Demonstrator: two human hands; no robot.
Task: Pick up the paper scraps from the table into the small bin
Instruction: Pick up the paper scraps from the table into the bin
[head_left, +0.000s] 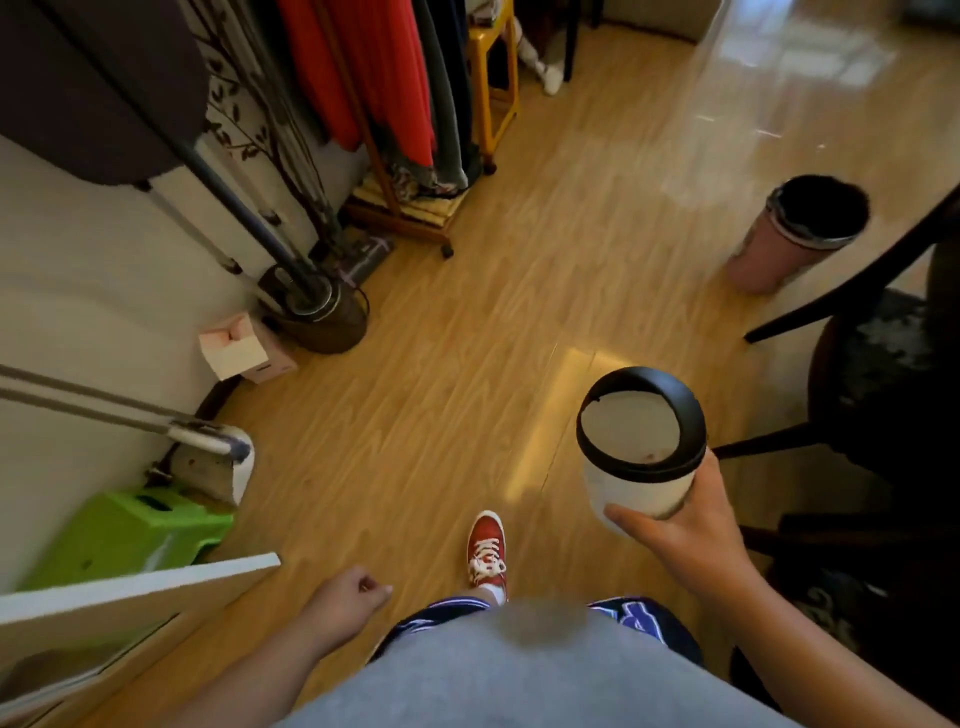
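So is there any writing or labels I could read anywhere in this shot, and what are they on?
Nothing reads as a whole word.
Shorts: large blue and white lettering, partly hidden by the grey shirt; not readable.
Pink and white box by the wall: a small dark mark, too blurred to read.
Small bin in the right hand: no text visible.
Pink bin: none visible.

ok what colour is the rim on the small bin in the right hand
Black. The small white bin held by the right hand has a black ring rim, clearest in the head view.

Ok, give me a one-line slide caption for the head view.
Right hand carries the small bin across the wood floor; left hand loosely closed, empty.
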